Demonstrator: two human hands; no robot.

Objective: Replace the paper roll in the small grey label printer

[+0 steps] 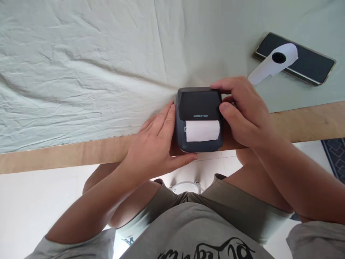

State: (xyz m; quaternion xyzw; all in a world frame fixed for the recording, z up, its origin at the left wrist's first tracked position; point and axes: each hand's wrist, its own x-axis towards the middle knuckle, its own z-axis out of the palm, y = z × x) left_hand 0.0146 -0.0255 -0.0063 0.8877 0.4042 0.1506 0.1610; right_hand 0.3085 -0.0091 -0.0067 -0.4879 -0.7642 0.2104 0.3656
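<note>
A dark label printer (199,104) lies at the near edge of the cloth-covered table, its printed brand name facing me. White paper (202,130) sticks out of its front slot. My left hand (155,142) rests along the printer's left side, fingers pointing forward and the thumb reaching past its near edge. On the other side, my right hand (242,109) grips the printer's right edge, with a fingertip at the far right corner and the thumb on the side. The undersides of both hands are hidden.
At the upper right, a phone (312,66) lies on the pale cloth (107,64), with a curled white paper strip (289,54) across it. The bare wooden table edge (309,122) runs in front of my lap. A patterned dark mat (335,154) shows at the far right.
</note>
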